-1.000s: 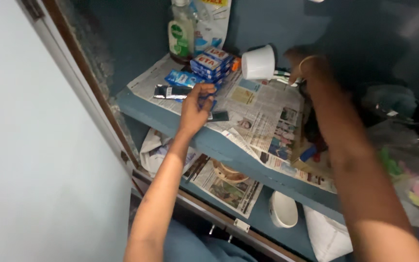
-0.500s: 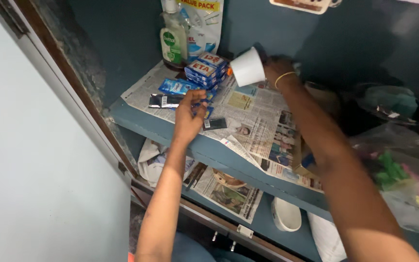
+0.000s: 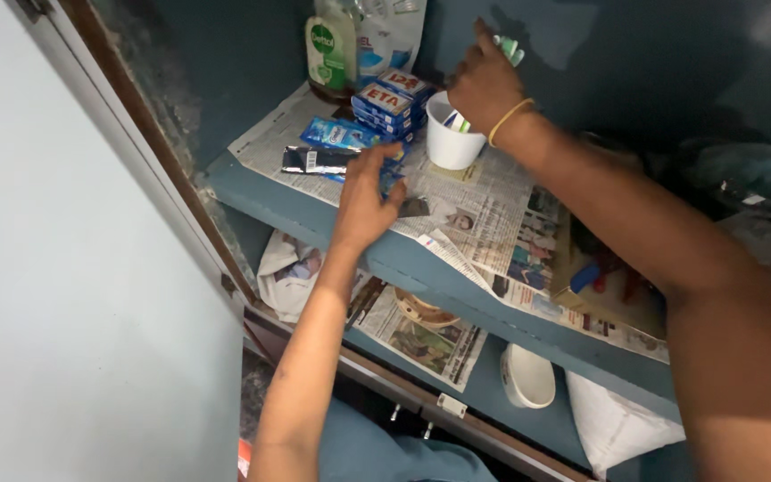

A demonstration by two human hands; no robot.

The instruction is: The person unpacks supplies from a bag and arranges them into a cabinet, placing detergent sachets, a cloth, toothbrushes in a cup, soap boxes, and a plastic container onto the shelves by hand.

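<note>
White plastic cup (image 3: 451, 141) stands upright on the newspaper-lined upper shelf (image 3: 314, 214), a small item or two poking out of its mouth, too small to tell what. Right hand (image 3: 484, 85) hovers just above and behind the cup, fingers pinched on a thin green-and-white object (image 3: 510, 49), likely a toothbrush or tube, blurred; a yellow band sits on that wrist. Left hand (image 3: 366, 198) lies near the shelf's front edge, fingers spread and loose, palm down on the newspaper (image 3: 484, 214), fingertips touching small blue sachets (image 3: 392, 174); not gripping anything clearly. A dark flat packet (image 3: 414, 207) lies just beside the left thumb side. A black foil strip (image 3: 317, 161) lies left of the hand, with a blue pouch (image 3: 339, 134) just behind it. Stacked blue soap boxes (image 3: 390, 100) sit behind those, touching or nearly touching the cup's left side. Green-capped handwash bottle (image 3: 330, 49) and a refill pouch (image 3: 390, 36) stand at the back wall. Lower shelf holds more newspaper, a white bowl (image 3: 526, 377), a round woven-looking dish (image 3: 421, 312) and a white bag (image 3: 613, 428). Plastic bags at far right, dim.
</note>
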